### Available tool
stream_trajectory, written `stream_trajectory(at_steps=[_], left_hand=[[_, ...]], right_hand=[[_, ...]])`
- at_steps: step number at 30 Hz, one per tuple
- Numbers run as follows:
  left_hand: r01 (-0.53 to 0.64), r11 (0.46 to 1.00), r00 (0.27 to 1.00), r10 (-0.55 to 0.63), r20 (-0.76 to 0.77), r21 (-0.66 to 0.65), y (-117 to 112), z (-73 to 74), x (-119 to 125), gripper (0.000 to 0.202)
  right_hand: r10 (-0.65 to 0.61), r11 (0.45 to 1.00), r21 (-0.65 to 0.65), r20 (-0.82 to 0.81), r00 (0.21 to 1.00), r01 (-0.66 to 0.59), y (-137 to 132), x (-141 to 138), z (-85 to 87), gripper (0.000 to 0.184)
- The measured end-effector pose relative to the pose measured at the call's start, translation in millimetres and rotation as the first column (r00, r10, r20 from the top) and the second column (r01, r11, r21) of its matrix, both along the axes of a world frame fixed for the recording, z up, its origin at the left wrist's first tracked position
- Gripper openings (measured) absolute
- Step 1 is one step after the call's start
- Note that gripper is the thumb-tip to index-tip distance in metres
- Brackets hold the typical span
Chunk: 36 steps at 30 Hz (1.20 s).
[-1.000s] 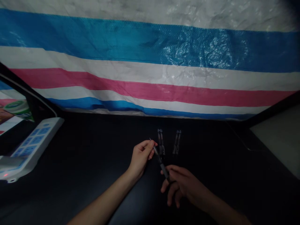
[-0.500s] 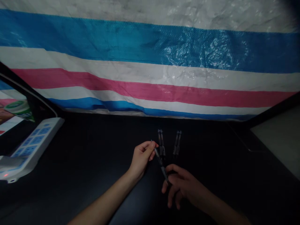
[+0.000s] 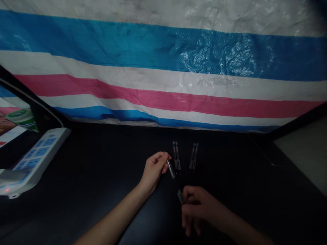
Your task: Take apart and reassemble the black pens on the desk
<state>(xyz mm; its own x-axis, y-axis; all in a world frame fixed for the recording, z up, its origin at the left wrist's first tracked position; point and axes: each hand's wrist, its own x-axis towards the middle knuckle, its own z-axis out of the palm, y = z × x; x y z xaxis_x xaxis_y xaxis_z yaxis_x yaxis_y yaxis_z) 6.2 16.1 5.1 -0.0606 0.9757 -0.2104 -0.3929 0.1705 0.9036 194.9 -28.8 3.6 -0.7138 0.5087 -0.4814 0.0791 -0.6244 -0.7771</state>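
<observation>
My left hand point(image 3: 154, 167) pinches the tip end of a pen part point(image 3: 169, 167), a thin refill-like piece pointing down and right. My right hand point(image 3: 198, 207) is closed on the dark pen barrel point(image 3: 180, 196), which is apart from the left hand's piece. Both hands hover just above a black table point(image 3: 102, 177). Two more pens lie on the table beyond my hands: one pen point(image 3: 176, 158) right next to my left fingers, and another pen point(image 3: 193, 159) a little to the right.
A white power strip point(image 3: 33, 160) with blue sockets lies at the left, a red light at its near end. A blue, white and pink striped tarp point(image 3: 163, 71) hangs behind the table. A pale surface point(image 3: 304, 149) adjoins the table's right edge.
The pen, held as one piece between both hands, has come apart. My right hand drew back toward me with the barrel, while my left hand kept the front piece in place.
</observation>
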Motion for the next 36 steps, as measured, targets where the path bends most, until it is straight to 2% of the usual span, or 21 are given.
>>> stream_trajectory(at_steps=[6,12,20,26,30,36], left_hand=[[-0.108,0.994,0.984,0.107,0.142,0.002,9.1,4.0,-11.8,0.039],[-0.153,0.988,0.969,0.152,0.194,-0.012,11.5,5.1,-15.7,0.041],[-0.112,0.994,0.978,0.111,0.176,-0.004,6.5,3.2,-10.2,0.041],[-0.016,0.999,1.000,0.016,0.011,0.028,-5.1,-0.8,4.1,0.039],[0.031,0.998,0.999,-0.028,-0.045,0.051,-11.3,-2.0,8.7,0.037],[0.056,0.996,0.997,-0.052,-0.049,0.072,-12.9,-3.6,6.2,0.034]], right_hand=[[0.029,1.000,-0.009,0.015,0.999,-0.029,-1.0,-1.3,-0.5,0.033],[0.032,0.999,-0.008,0.007,0.999,-0.032,-1.8,-1.0,-0.2,0.031],[0.020,1.000,-0.006,-0.012,1.000,-0.020,-3.3,-1.0,-2.9,0.031],[-0.070,0.997,0.032,0.047,0.996,0.069,0.9,-2.8,-0.8,0.036],[-0.120,0.992,0.055,0.051,0.991,0.117,-0.3,-3.1,-5.6,0.038],[-0.109,0.993,-0.051,-0.045,0.993,0.107,-3.4,-3.1,-13.3,0.047]])
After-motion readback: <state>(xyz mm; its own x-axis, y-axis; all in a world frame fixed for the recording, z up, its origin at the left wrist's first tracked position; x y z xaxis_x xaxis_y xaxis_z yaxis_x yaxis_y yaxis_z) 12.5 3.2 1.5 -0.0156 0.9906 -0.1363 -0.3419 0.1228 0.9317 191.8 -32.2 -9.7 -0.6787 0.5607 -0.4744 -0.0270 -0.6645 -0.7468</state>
